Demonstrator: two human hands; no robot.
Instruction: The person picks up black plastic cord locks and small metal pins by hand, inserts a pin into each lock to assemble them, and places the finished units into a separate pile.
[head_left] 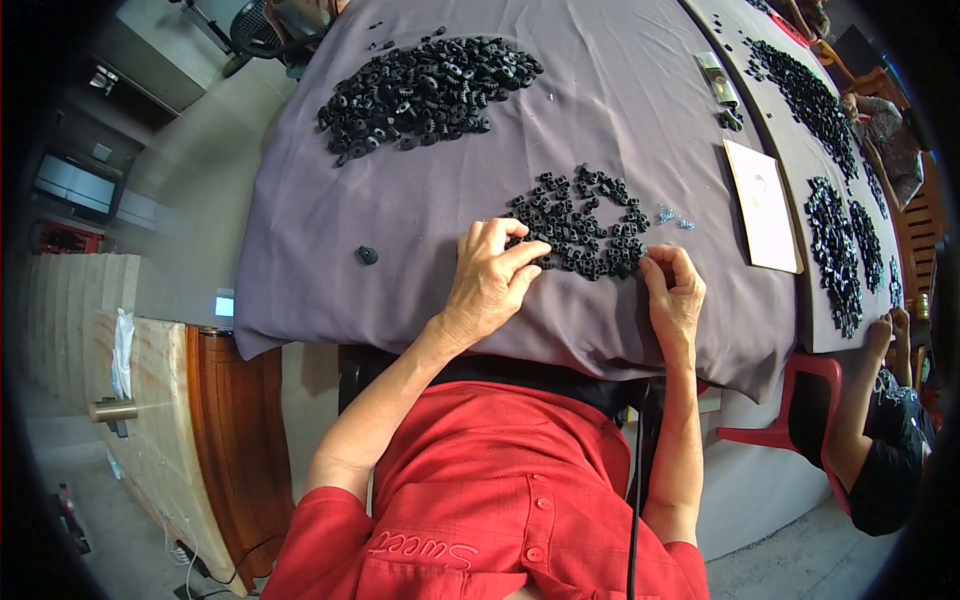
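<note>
- The left hand (490, 275) is at the left edge of the near pile of small black parts (575, 235); its thumb and forefinger curve toward each other, but whether they grip a part I cannot tell.
- The right hand (674, 285) is at the lower right edge of that same pile, thumb and forefinger drawn close together; whether something small sits between them I cannot tell.
- The near pile lies between and just beyond the 2 hands, on the grey-purple tablecloth (430, 200), with a bare gap in its upper right part.
- A few clear bluish pieces (675, 216) lie just beside the pile, on its right.
- A larger heap of black parts (420, 95) spreads farther up the cloth, and 1 black part (367, 255) lies alone, left of the left hand.
- A pale flat board (762, 205) lies near the table's right edge.
- On the right, a neighbouring table holds more dark piles (835, 255).
</note>
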